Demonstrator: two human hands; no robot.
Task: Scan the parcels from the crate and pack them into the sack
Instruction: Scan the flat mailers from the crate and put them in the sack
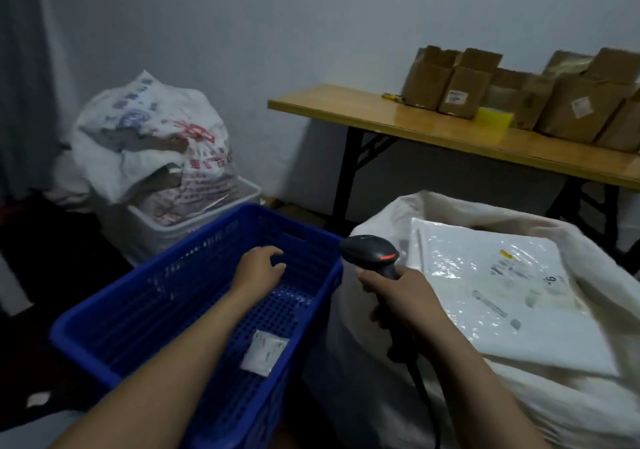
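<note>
A blue perforated crate (104,313) stands at the lower left. One small white parcel (265,352) lies on its floor near the front. My left hand (258,268) reaches into the crate toward its far end, fingers loosely curled, holding nothing. My right hand (398,296) grips the handle of a black barcode scanner (372,252) with a red window, between the crate and the sack. The white sack (381,327) stands open at the right. A large white plastic parcel (502,296) with a label lies on top inside it.
A wooden folding table (433,133) at the back right carries several brown cardboard boxes (464,91) and a yellow sponge (493,119). A white bin (194,226) stuffed with a printed white bag (149,133) stands behind the crate. The scanner's cable (424,396) trails down toward me.
</note>
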